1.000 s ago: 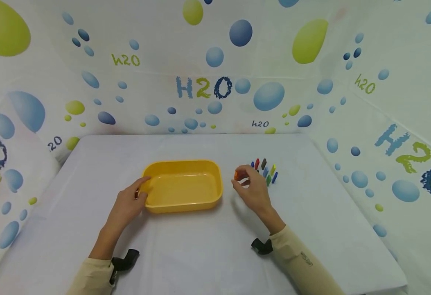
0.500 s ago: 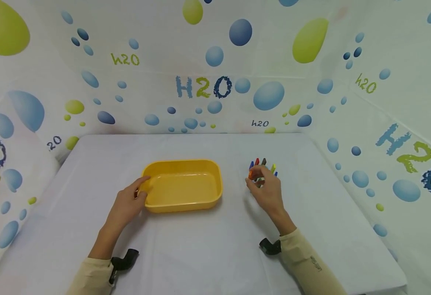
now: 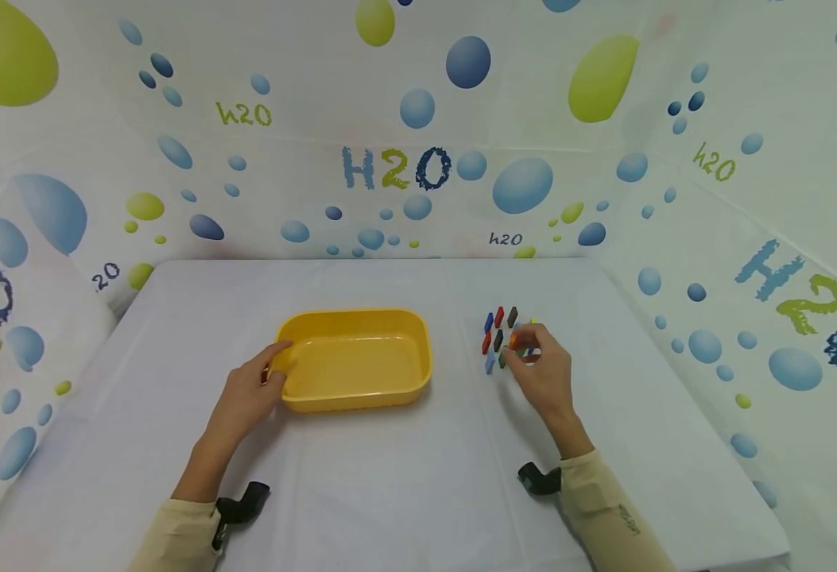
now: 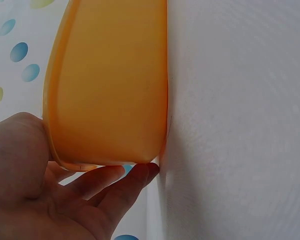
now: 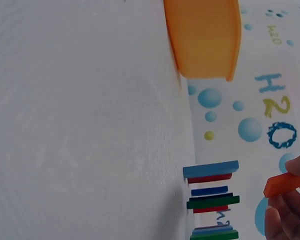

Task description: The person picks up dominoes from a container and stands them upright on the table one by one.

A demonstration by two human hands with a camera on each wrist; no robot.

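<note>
My right hand [image 3: 545, 369] pinches an orange domino-like block [image 5: 282, 185] between thumb and fingers, above a group of upright coloured blocks. In the head view that group includes a dark blue block [image 3: 488, 322], a red block [image 3: 486, 342], a black block [image 3: 498, 341] and a light blue block [image 3: 490, 363]. Others, green and yellow among them, are partly covered by the hand. At the left, my left hand [image 3: 246, 397] grips the near-left end of a yellow tray [image 3: 354, 403]. Fingers [image 4: 122, 192] lie against the tray's end wall in the left wrist view.
A white cloth [image 3: 389, 492] covers the table, with a patterned curtain [image 3: 282, 159] behind and at both sides. Black wrist cameras [image 3: 245, 504] sit at both cuffs. Between tray and blocks lies a strip of white cloth.
My right hand has moved right, from beside the tray to over the blocks, with the orange block still pinched. More of the left-hand blocks now show. The left hand and tray stay put.
</note>
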